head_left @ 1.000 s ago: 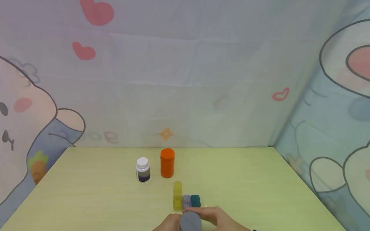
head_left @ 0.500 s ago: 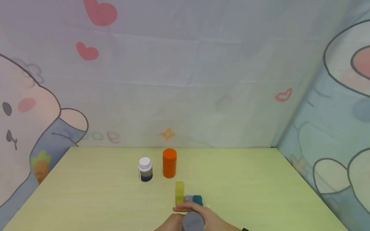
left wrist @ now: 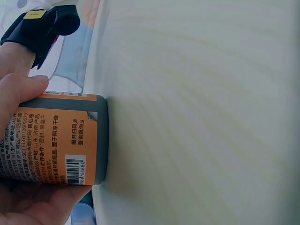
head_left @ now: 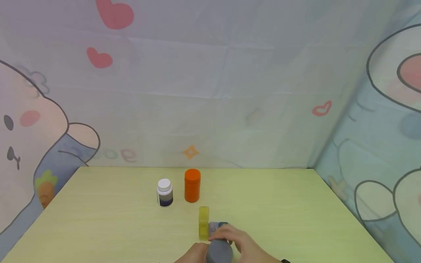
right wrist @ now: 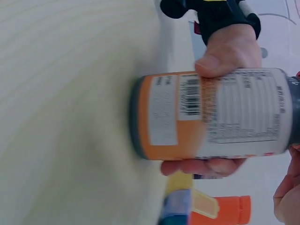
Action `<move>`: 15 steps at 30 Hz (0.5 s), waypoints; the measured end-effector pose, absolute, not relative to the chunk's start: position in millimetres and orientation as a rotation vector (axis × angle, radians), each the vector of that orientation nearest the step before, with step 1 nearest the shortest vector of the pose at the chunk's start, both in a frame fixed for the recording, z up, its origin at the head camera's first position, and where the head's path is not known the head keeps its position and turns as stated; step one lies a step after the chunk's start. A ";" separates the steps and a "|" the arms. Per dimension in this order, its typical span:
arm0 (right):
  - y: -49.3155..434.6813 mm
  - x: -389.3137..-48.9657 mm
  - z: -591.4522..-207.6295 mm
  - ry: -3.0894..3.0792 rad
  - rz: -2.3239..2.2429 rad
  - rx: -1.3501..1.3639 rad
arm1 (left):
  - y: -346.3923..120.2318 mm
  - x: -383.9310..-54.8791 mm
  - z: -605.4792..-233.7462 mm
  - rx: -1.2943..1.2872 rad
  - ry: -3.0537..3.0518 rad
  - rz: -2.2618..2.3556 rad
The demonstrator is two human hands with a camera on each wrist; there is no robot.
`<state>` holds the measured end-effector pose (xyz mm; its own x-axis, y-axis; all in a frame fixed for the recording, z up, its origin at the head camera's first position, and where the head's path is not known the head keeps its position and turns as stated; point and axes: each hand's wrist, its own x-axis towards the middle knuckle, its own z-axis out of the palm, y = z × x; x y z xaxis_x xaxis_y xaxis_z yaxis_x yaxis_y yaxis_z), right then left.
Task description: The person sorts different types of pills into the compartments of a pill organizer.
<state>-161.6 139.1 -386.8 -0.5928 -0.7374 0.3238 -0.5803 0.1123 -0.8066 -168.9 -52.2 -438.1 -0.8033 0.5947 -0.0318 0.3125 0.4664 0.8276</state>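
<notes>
My left hand (head_left: 194,254) grips an upright bottle with a grey base and an orange and white label (left wrist: 56,140), its thumb on one side and fingers on the other. The bottle stands at the table's near side, its base close to the tabletop. At its top, my right hand (head_left: 238,241) curls its fingers round the far edge of the grey lid (head_left: 219,251). In the right wrist view, only part of the right hand (right wrist: 288,192) shows, beside the dark lid (right wrist: 294,110). The left hand (right wrist: 229,54) shows there too, wrapped round the bottle's body.
Just beyond the hands sits a row of small coloured boxes: a yellow one (head_left: 204,230) with a see-through yellow flap, a greyish one (head_left: 213,227) and a teal one (head_left: 223,223), partly covered by fingers. Farther back stand a white-capped bottle (head_left: 165,193) and an orange jar (head_left: 192,186).
The right hand's fingers first reached left across the lid's far side, stretched farther left, and are now drawn back and curled at the lid. The left hand keeps its grip.
</notes>
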 end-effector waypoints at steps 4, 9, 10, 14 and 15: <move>142.2 -159.2 -371.0 2.157 -1.581 -1.336 | -55.4 -166.7 -442.8 0.998 2.121 1.527; 148.9 -165.1 -356.3 2.247 -1.690 -1.486 | -55.7 -159.7 -437.1 0.866 1.902 1.602; 151.1 -166.2 -354.4 2.269 -1.707 -1.483 | -55.3 -159.1 -435.9 0.840 1.925 1.584; 160.9 -169.5 -350.6 2.342 -1.773 -1.365 | -53.2 -159.2 -434.2 0.836 2.010 1.545; 163.3 -170.4 -350.3 2.369 -1.776 -1.356 | -52.6 -159.4 -433.9 0.839 2.035 1.533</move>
